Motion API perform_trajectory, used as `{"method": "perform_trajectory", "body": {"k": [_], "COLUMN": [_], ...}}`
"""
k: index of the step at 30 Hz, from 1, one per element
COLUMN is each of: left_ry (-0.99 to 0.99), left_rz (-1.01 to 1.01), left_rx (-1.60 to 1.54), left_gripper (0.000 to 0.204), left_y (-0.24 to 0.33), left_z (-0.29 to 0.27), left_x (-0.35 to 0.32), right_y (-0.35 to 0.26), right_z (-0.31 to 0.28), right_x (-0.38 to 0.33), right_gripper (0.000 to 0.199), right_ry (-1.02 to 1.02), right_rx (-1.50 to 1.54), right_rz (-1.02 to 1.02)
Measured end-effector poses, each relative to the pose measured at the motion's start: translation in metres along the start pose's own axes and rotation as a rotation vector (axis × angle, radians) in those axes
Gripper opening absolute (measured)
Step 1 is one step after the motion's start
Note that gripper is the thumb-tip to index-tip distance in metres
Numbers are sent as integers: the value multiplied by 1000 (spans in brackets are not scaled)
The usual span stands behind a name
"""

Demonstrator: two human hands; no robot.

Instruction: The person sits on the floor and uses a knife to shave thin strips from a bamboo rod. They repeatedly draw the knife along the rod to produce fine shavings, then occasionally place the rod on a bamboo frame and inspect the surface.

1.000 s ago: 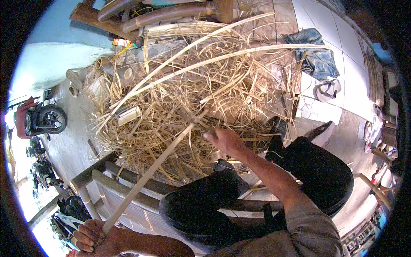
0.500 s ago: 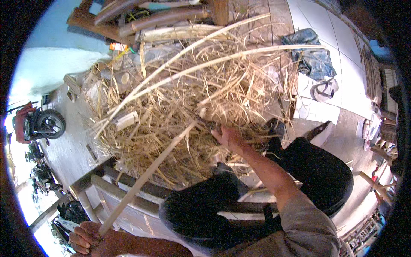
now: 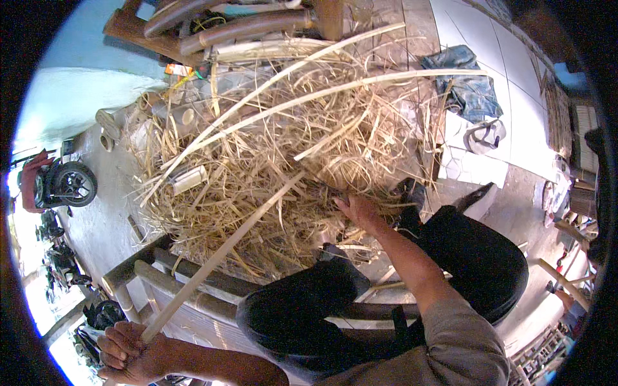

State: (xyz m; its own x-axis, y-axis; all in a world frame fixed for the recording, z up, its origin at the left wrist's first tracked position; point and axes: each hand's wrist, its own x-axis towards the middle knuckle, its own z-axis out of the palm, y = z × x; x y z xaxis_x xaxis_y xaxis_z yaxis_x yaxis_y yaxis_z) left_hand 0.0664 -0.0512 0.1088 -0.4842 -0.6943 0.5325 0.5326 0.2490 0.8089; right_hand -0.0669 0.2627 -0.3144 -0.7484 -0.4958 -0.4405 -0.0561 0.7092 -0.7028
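My left hand (image 3: pixel 132 355), at the lower left, is closed round the near end of a long pale bamboo strip (image 3: pixel 222 253). The strip slants up and away to the middle of the view, over a heap of shavings. Near its far end is my right hand (image 3: pixel 362 213), fingers curled round a dark, slim tool that looks like a knife; the tool is mostly lost against the shavings. Two long pale strips (image 3: pixel 283 106) lie bent across the top of the heap. A short cut bamboo piece (image 3: pixel 189 181) rests on the heap's left side.
Curly bamboo shavings (image 3: pixel 257 167) cover the floor before my knees. A bamboo bench rail (image 3: pixel 193 297) runs at the lower left, and brown wooden furniture (image 3: pixel 251 29) stands at the far side. Blue denim cloth (image 3: pixel 467 83) lies at the right; a motorbike wheel (image 3: pixel 73 184) is at the left.
My right hand has moved slightly away to the right, with the dark tool. My left hand, still round the bamboo strip, has shifted a little to the left.
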Motion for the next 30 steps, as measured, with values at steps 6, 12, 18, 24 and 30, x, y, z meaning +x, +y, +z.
{"method": "perform_trajectory", "body": {"k": [6,12,18,24,30], "left_ry": [514,592,556,587,528], "left_rz": [345,220,50,53,60], "left_rx": [732,809,192,89,97], "left_gripper": [42,43,54,57,57], "left_y": [-35,-34,-18,-9,-8], "left_z": [29,54,77,95,80], "left_x": [0,4,-7,-25,-27], "right_y": [36,-5,-162,-274,-256], "right_z": [19,-4,-52,-74,-46], "right_x": [-15,-44,-101,-156,-142], "right_gripper": [57,53,52,44,41], "right_ry": [-6,69,98,-78,27], "right_rx": [-121,-76,128,402,180], "right_rz": [135,107,-274,-660,-601]}}
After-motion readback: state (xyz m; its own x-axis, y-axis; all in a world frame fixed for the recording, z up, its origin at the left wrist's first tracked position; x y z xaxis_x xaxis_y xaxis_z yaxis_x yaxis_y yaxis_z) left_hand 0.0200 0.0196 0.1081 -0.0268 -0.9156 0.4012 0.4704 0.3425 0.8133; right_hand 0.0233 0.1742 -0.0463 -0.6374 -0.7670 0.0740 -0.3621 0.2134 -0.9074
